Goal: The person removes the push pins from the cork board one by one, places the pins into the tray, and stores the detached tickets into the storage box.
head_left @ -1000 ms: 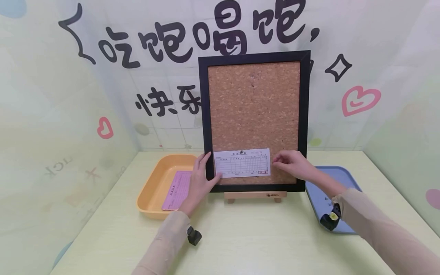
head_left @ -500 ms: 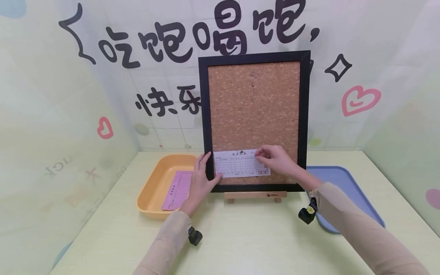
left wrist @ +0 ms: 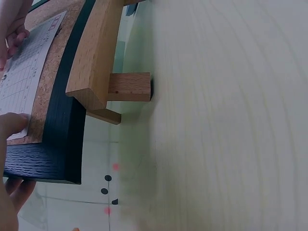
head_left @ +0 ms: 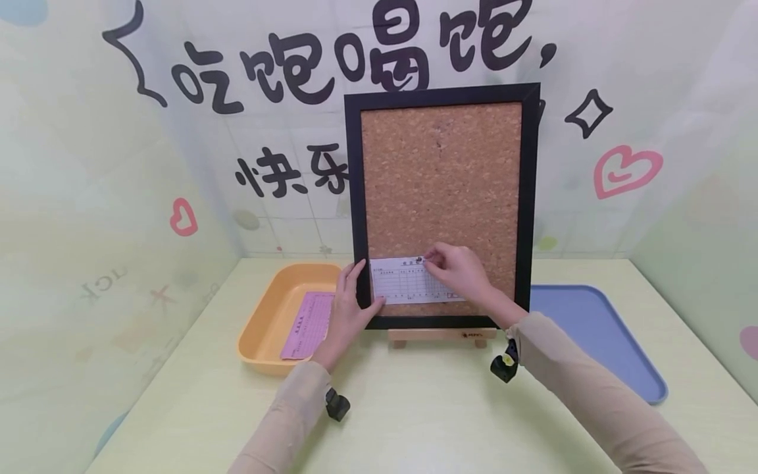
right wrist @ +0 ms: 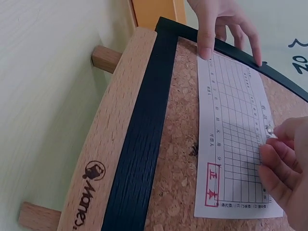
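Note:
A framed cork board (head_left: 441, 171) stands on a small wooden easel (head_left: 438, 334). On its lower left part lies a white printed receipt form (right wrist: 231, 96), with a small pushpin (right wrist: 270, 130) at its top edge. My left hand (head_left: 348, 306) grips the board's lower left side, its thumb on the form's corner and other fingers over the black frame (left wrist: 43, 161). My right hand (head_left: 462, 270) is at the top of the form, its bent fingertips right beside the pushpin. I cannot tell whether they pinch it.
An orange tray (head_left: 251, 336) with a pink form (head_left: 310, 322) in it stands left of the board. To the right is a blue tray (head_left: 592, 329), partly behind the right forearm. A patterned backdrop (head_left: 296, 230) rises behind the board.
My right hand has moved left, from the form's right edge across its upper part to the pushpin. My left hand has kept its grip on the board.

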Motion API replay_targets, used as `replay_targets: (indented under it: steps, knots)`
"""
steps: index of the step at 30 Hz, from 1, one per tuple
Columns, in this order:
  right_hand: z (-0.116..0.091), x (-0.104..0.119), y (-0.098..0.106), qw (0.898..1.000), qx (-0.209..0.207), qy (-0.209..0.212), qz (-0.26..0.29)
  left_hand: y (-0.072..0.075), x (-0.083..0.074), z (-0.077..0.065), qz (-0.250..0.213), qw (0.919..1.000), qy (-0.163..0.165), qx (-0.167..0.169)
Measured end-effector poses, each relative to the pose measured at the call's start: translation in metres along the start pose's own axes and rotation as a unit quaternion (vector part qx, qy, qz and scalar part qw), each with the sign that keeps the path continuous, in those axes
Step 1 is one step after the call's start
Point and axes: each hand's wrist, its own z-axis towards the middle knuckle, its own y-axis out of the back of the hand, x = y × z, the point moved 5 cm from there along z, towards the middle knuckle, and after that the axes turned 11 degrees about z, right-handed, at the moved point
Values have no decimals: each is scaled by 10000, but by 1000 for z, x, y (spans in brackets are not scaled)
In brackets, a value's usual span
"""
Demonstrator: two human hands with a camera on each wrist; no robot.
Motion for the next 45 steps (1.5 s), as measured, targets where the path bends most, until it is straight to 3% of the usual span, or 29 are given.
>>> replay_targets:
  steps: [13,24,45]
  knots:
    - [1,3,-11,9968,-385,278,-642,0,0,0,14,10000,-9,-2]
    - [2,4,-13,9957,-563,326,-664,1,-2,2,-35,10000,18,44]
    - [2,4,-16,9971,-450,163,-598,2,0,1,-3,9999,90,76]
